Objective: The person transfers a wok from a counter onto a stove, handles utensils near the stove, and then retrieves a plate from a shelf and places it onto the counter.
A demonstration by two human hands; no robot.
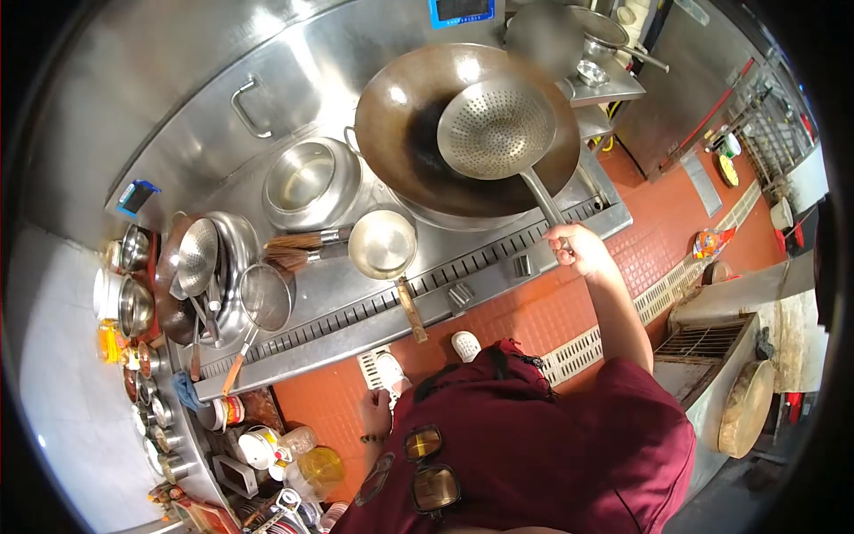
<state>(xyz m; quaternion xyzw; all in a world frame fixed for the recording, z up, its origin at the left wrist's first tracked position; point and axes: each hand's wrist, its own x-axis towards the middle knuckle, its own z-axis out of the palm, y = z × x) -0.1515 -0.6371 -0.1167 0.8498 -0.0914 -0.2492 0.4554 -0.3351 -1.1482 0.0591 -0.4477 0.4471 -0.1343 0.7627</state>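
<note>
My right hand point(576, 248) is closed round the handle end of a large perforated skimmer point(498, 129). The skimmer's round bowl lies over the inside of a big brown wok point(400, 116) on the stove. My left hand point(375, 415) hangs low beside my body, with a beaded band at the wrist. Its fingers look loose and slightly apart, and nothing shows in them. Nearest to it on the stove edge is a metal ladle-like pan point(382, 245) with a wooden handle, which sticks out over the front.
Two bristle brushes point(307, 247), a round metal pot point(301, 178) and a wire strainer point(265, 298) sit on the steel stove point(329, 307). Seasoning bowls point(135, 307) line the left side. Bottles and tubs point(258, 448) stand low at left. A chopping block point(745, 409) is at right.
</note>
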